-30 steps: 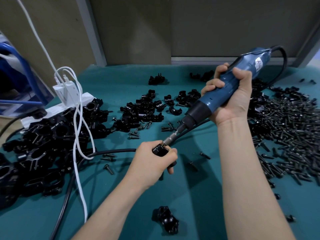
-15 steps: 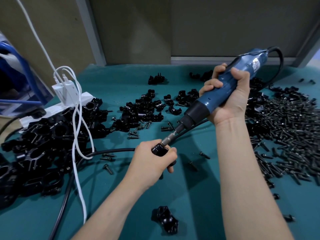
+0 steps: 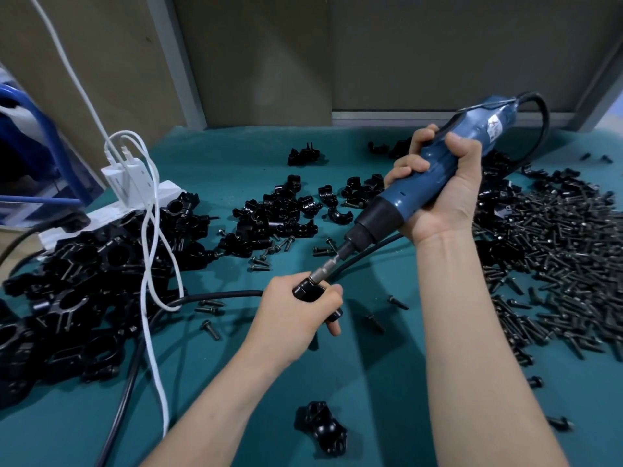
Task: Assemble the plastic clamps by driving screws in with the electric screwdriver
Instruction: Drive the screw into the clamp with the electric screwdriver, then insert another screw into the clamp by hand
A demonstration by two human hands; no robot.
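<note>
My left hand (image 3: 296, 315) grips a black plastic clamp (image 3: 308, 291) just above the teal table, fingers curled round it so most of it is hidden. My right hand (image 3: 445, 193) holds the blue electric screwdriver (image 3: 435, 183) tilted down to the left. Its metal bit (image 3: 323, 269) presses into the top of the clamp. The screw under the bit cannot be seen.
Black screws lie in a big heap (image 3: 553, 264) at the right. Clamp parts are piled at the left (image 3: 84, 281) and centre (image 3: 279, 217). One clamp (image 3: 322, 428) lies near the front. A white power strip (image 3: 141, 193) with white cables and a black cord (image 3: 209, 296) cross the left side.
The screwdriver's rear end has dipped very slightly and both hands stayed in place; the bit remains seated on the clamp.
</note>
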